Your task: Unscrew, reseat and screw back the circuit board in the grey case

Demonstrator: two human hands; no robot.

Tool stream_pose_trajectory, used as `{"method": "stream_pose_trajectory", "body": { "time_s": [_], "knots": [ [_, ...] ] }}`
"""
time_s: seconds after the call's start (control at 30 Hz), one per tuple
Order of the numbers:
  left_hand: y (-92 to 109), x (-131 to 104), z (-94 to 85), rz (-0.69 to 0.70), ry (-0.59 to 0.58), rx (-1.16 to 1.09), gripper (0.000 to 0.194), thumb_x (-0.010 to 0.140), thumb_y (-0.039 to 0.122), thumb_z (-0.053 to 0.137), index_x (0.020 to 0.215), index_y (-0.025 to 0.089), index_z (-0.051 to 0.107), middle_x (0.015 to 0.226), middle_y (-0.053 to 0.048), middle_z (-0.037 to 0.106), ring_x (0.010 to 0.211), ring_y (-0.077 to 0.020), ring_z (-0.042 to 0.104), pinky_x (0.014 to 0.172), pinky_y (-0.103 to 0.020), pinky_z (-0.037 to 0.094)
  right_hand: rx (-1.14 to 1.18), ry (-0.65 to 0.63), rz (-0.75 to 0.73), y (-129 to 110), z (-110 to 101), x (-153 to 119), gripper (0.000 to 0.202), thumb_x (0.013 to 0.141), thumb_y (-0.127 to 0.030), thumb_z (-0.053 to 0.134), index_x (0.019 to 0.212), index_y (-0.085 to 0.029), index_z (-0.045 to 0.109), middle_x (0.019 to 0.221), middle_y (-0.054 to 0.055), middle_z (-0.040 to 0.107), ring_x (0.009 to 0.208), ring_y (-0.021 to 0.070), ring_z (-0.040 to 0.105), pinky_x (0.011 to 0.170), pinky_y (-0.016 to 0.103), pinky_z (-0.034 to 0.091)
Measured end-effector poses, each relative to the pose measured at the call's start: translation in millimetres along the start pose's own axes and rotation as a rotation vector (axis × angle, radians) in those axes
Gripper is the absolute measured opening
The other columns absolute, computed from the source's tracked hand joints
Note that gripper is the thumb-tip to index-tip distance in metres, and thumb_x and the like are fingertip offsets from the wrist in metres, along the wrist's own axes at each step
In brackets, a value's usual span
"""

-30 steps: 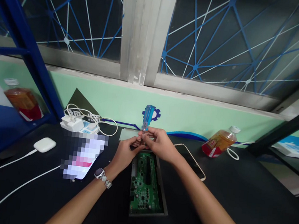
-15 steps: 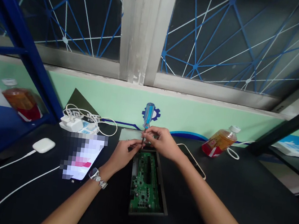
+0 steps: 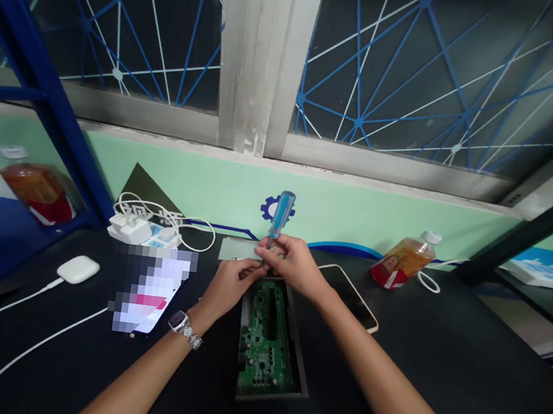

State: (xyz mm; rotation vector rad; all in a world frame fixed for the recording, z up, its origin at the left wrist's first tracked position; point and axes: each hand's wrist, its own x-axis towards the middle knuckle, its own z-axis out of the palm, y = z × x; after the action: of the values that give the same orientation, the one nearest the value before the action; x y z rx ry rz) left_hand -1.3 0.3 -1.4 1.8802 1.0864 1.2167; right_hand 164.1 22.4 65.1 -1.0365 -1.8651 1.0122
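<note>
My right hand (image 3: 294, 263) pinches a screwdriver (image 3: 282, 214) low down, below its clear blue handle. The handle points up and leans a little to the right, and the tip is hidden among my fingers. Close against it is my left hand (image 3: 229, 286), fingertips pressed together near the tip; whatever they hold is too small or too covered to make out. Both hands are at the far end of an open metal case (image 3: 304, 388), in which a green circuit board (image 3: 262, 360) lies face up. A watch (image 3: 179, 321) is on my left wrist.
A lit phone (image 3: 157, 293), a white charger case (image 3: 78, 269) and a power strip with plugs (image 3: 145, 231) lie left. Behind my right forearm rests a dark phone (image 3: 351, 297). A drink bottle (image 3: 404, 259) stands by the wall; another bottle (image 3: 37, 184) is far left.
The screwdriver has gone from nearly upright to leaning right, its handle top moving right. My right hand's fingers have shifted slightly left. My left hand stays near the tip.
</note>
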Motion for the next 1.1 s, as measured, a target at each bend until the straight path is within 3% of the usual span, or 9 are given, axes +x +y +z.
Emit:
{"method": "stream_pose_trajectory", "body": {
  "time_s": [0.1,0.23,0.37,0.5,0.57,0.67,0.9,1.0,1.1],
  "knots": [
    [-2,-1,2.1,-0.041,0.041,-0.014,0.022,0.089,0.037,0.064,0.091,0.019,0.076,0.088,-0.005,0.078,0.076,-0.0222,0.073,0.069,-0.028,0.055,0.071,0.036,0.023,4,0,2,0.030,0.079,-0.043,0.072,0.087,-0.015,0.063,0.065,0.000,0.064,0.056,0.0145,0.064,0.050,0.024,0.049],
    [-4,-1,3.1,-0.055,0.047,-0.084,0.018,0.087,0.034,0.066,0.088,0.018,0.074,0.086,-0.005,0.078,0.078,-0.0223,0.074,0.071,-0.029,0.056,0.209,-0.021,0.062,3,2,1,0.030,0.079,-0.044,0.073,0.083,-0.015,0.064,0.063,0.000,0.065,0.054,0.0139,0.063,0.051,0.024,0.049],
    [-6,-1,3.1,-0.059,0.031,-0.133,0.015,0.088,0.026,0.061,0.094,0.017,0.072,0.086,-0.005,0.077,0.078,-0.0217,0.073,0.072,-0.029,0.057,0.182,-0.141,0.058,-6,7,-3,0.032,0.087,-0.048,0.062,0.084,-0.017,0.067,0.058,0.000,0.065,0.053,0.0136,0.063,0.049,0.022,0.046],
    [-5,0,0.4,-0.022,0.005,-0.129,0.019,0.085,0.019,0.062,0.103,0.016,0.069,0.099,-0.007,0.076,0.092,-0.0228,0.071,0.083,-0.032,0.056,0.119,-0.220,0.018,-8,9,-5,0.034,0.095,-0.047,0.052,0.099,-0.017,0.068,0.060,0.000,0.065,0.055,0.0132,0.063,0.050,0.022,0.047],
    [-1,0,-3.5,0.030,-0.057,-0.135,0.015,0.088,0.020,0.059,0.099,0.016,0.069,0.107,-0.008,0.074,0.098,-0.0220,0.069,0.090,-0.033,0.053,0.116,-0.216,0.019,-5,8,-5,0.036,0.096,-0.046,0.049,0.110,-0.017,0.065,0.061,0.000,0.065,0.055,0.0136,0.063,0.049,0.022,0.047],
    [4,-2,-9.8,0.062,-0.129,-0.110,0.020,0.095,0.025,0.052,0.090,0.016,0.069,0.105,-0.008,0.074,0.093,-0.0207,0.069,0.088,-0.032,0.052,0.109,-0.209,0.026,-2,6,-5,0.040,0.098,-0.047,0.043,0.119,-0.017,0.061,0.061,0.000,0.063,0.056,0.0143,0.062,0.047,0.022,0.047],
    [1,-4,-7.2,-0.006,-0.007,-0.118,0.021,0.093,0.029,0.057,0.100,0.016,0.071,0.099,-0.007,0.076,0.093,-0.0229,0.070,0.086,-0.033,0.053,-0.122,0.008,-0.083,-2,4,-3,0.019,0.083,-0.034,0.069,0.089,-0.018,0.061,0.078,0.001,0.067,0.068,0.0148,0.064,0.066,0.026,0.051],
    [-1,-4,-4.7,-0.036,0.055,-0.102,0.016,0.089,0.030,0.063,0.094,0.017,0.073,0.093,-0.006,0.077,0.086,-0.0223,0.071,0.081,-0.031,0.055,-0.152,-0.003,-0.096,-3,4,-3,0.011,0.085,-0.027,0.065,0.081,-0.018,0.059,0.075,0.001,0.067,0.067,0.0145,0.065,0.067,0.026,0.050],
    [-2,-1,-3.6,-0.042,0.072,-0.121,0.013,0.086,0.028,0.066,0.090,0.017,0.072,0.090,-0.006,0.077,0.084,-0.0217,0.072,0.080,-0.030,0.055,-0.134,-0.068,-0.090,-7,4,-6,0.008,0.088,-0.026,0.060,0.087,-0.018,0.061,0.070,0.000,0.066,0.063,0.0141,0.064,0.063,0.024,0.049]
  ]
}}
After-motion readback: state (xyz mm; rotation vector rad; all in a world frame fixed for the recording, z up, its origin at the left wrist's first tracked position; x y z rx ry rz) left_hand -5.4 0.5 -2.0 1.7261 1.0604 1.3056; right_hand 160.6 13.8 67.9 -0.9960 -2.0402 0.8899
